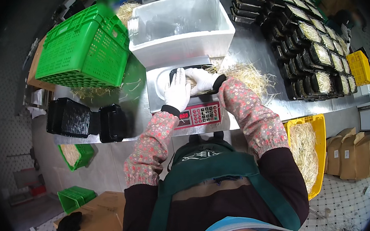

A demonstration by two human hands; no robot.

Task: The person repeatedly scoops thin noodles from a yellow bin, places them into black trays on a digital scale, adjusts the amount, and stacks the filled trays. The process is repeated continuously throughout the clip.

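Note:
A black plastic tray point(173, 73) with bean sprouts point(190, 81) in it sits on the pan of a digital scale point(160, 88). My left hand point(178, 89), in a white glove, lies flat over the tray's left part, its fingers stretched out and nearly together. From the right, my right hand point(202, 79), gloved too, curves over the sprouts with its fingers bent; the fingertips are partly hidden. Lit red digits show on the scale's red keypad panel point(201, 115). A loose heap of sprouts point(246, 78) lies on the steel table beside my right wrist.
Behind the scale stands a white foam box point(182, 44) holding clear plastic lids point(215, 9). A green crate point(83, 48) leans at the left, near empty black trays point(69, 119). Filled trays point(320, 54) are stacked right. A yellow crate point(322, 156) of sprouts stands below the table edge.

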